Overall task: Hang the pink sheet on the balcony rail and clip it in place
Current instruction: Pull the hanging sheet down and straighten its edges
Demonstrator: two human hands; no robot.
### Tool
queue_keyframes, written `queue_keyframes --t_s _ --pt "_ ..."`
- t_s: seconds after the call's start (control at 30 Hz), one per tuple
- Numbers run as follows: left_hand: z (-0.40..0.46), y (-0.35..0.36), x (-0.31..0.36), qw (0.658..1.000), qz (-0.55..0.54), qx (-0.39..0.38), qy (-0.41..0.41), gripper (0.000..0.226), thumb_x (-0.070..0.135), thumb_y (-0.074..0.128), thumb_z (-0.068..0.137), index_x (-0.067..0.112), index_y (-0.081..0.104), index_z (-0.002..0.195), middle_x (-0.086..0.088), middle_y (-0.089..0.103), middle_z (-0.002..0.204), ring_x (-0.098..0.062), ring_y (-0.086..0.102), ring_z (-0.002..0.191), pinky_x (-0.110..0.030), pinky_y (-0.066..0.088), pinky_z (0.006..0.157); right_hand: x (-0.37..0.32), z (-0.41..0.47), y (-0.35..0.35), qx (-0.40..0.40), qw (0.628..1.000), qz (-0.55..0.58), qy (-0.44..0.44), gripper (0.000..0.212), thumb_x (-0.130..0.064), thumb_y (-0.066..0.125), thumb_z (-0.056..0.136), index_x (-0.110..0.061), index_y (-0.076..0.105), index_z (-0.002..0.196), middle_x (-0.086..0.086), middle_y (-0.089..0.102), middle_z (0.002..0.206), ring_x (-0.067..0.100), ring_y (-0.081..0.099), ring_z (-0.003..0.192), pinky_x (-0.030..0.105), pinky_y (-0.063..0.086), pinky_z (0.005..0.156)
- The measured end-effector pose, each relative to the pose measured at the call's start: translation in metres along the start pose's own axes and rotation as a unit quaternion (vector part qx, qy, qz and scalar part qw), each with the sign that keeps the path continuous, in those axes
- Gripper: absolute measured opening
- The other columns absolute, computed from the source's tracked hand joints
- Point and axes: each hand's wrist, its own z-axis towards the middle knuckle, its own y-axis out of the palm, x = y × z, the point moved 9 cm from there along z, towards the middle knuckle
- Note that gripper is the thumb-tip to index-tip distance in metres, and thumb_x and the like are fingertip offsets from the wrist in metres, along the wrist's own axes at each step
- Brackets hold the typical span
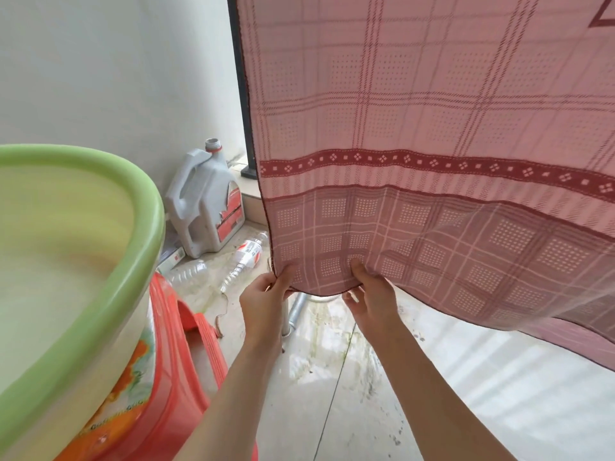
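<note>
The pink checked sheet (416,128) hangs down from above and fills the upper right of the view, with a dark red patterned band across it. My left hand (266,301) pinches the sheet's bottom left corner. My right hand (369,294) pinches the bottom hem a little to the right, thumb on the front of the cloth. A black post of the balcony rail (240,78) shows along the sheet's left edge. The top of the rail is out of view, and no clips are visible.
A green basin (100,294) sits on a red plastic stool (173,377) at the left. A white jug (206,204) and clear plastic bottles (243,261) lie on the tiled floor by the white wall. A metal pipe (294,311) lies below my hands.
</note>
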Motion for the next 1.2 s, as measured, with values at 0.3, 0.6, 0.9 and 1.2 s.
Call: queue_keyframes --t_s 0.3,0.6,0.9,1.2 --pt "0.029 -0.032 0.002 0.994 -0.096 0.047 0.006 0.012 0.001 0.061 0.083 0.003 0.06 0.071 0.0 0.068 0.063 -0.012 0.062 0.068 -0.023 0.054 0.075 0.006 0.002 0.022 -0.125 0.99 0.059 -0.02 0.005 -0.023 0.067 0.074 -0.026 0.071 0.073 -0.01 0.067 0.074 0.006 0.064 0.067 0.026 0.045 0.065" --pt "0.05 -0.042 0.0 0.996 -0.058 0.056 0.023 0.016 0.003 0.058 0.086 0.007 0.055 0.071 -0.007 0.059 0.074 -0.014 0.058 0.073 -0.018 0.053 0.068 0.038 0.013 0.004 -0.022 1.0 -0.005 -0.006 0.005 -0.023 0.064 0.086 -0.024 0.068 0.085 -0.011 0.069 0.082 0.011 0.063 0.083 0.029 0.044 0.076" --pt "0.054 -0.047 -0.002 0.994 -0.069 0.086 0.027 0.008 0.003 0.054 0.089 0.006 0.055 0.082 -0.007 0.061 0.082 -0.013 0.06 0.076 -0.02 0.056 0.072 0.058 0.009 0.012 -0.008 0.999 0.048 0.008 0.014 -0.022 0.061 0.088 -0.018 0.065 0.1 -0.007 0.068 0.105 0.015 0.059 0.106 0.029 0.045 0.078" --pt "0.039 -0.044 -0.003 0.989 -0.147 0.014 -0.024 0.014 0.016 0.051 0.093 0.012 0.058 0.081 0.004 0.069 0.077 -0.01 0.063 0.08 -0.029 0.051 0.083 0.047 -0.001 0.018 -0.08 0.988 0.122 0.047 0.008 -0.015 0.064 0.083 -0.018 0.072 0.082 -0.005 0.074 0.093 0.019 0.061 0.106 0.034 0.051 0.079"
